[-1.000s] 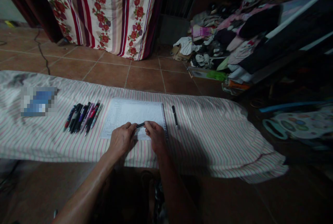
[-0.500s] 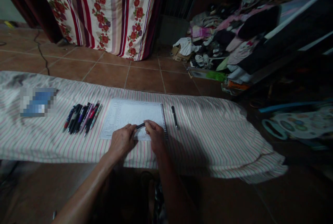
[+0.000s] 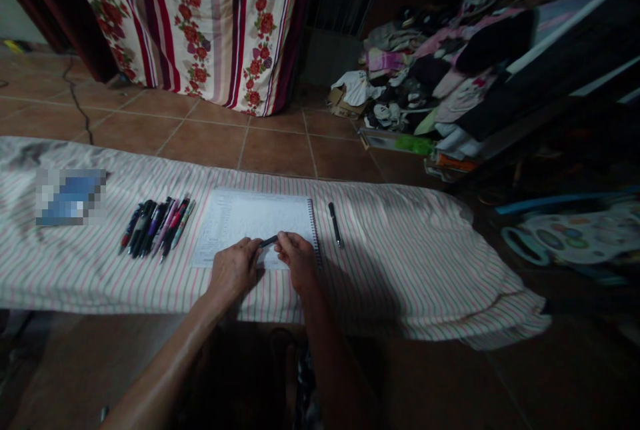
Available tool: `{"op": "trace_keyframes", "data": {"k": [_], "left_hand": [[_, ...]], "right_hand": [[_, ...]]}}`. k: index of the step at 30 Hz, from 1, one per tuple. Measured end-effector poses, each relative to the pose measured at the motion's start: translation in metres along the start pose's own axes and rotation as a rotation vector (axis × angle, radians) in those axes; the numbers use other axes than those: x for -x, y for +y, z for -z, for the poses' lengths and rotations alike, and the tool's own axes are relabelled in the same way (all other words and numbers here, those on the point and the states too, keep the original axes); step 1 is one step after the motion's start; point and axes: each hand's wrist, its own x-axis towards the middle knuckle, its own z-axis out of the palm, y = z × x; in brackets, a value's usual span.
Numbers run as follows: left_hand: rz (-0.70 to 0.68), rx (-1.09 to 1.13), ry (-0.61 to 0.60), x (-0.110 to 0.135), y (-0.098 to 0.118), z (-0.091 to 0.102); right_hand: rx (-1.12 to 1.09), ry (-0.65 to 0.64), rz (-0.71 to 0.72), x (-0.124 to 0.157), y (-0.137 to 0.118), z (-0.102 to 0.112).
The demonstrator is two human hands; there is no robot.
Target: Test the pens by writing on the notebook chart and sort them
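A dark pen (image 3: 269, 241) is held between my two hands, above the lower part of a spiral notebook (image 3: 265, 213). My left hand (image 3: 234, 267) is closed on the pen's left end, and my right hand (image 3: 297, 257) pinches its right end. The fingers hide both ends of the pen. To the right of the notebook's spiral lies a black pen (image 3: 335, 225) by itself. Left of the notebook several pens (image 3: 157, 227) of different colours lie side by side in a group.
Everything lies on a long surface under a striped cloth (image 3: 400, 257). A blurred-out blue rectangle (image 3: 73, 197) is at its left. Behind are a tiled floor (image 3: 210, 143), a floral curtain (image 3: 220, 30) and a heap of clothes (image 3: 425, 70). A pale plastic item (image 3: 575, 237) stands at the right.
Both hands stay on the pen in nearly the same place. The right fingers have shifted slightly at its end. The whole view has moved a little.
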Motion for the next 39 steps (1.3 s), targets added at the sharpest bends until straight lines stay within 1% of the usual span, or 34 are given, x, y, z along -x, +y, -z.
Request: {"op": "trace_keyframes", "data": {"k": [8,14,18,22,24,26,30,34,39], "left_hand": [[-0.01,-0.009,-0.017,0.0,0.001,-0.003],[0.016,0.073,-0.04,-0.002,0.0,-0.004],[0.021,0.064,-0.03,-0.001,0.0,-0.005],[0.011,-0.012,0.008,0.0,0.0,-0.004],[0.003,-0.033,0.018,0.001,0.001,-0.004],[-0.01,-0.043,0.025,0.001,0.001,-0.003],[-0.034,-0.054,0.031,0.002,0.002,-0.003],[-0.031,-0.043,0.023,0.002,0.003,-0.003],[-0.001,0.029,-0.004,0.0,0.002,-0.004]], "right_hand": [[0.083,0.036,0.066,-0.007,0.007,0.004],[0.077,-0.019,0.108,-0.006,0.006,0.005],[-0.028,-0.051,0.047,-0.002,0.003,0.002],[-0.13,-0.029,-0.031,0.001,-0.001,-0.002],[-0.106,-0.018,-0.042,0.002,-0.003,-0.001],[-0.034,-0.005,-0.039,0.002,-0.003,0.001],[0.089,0.011,0.021,-0.002,-0.002,0.005],[0.097,0.016,0.087,-0.005,0.001,0.006],[0.079,0.029,0.104,-0.005,0.002,0.006]]}}
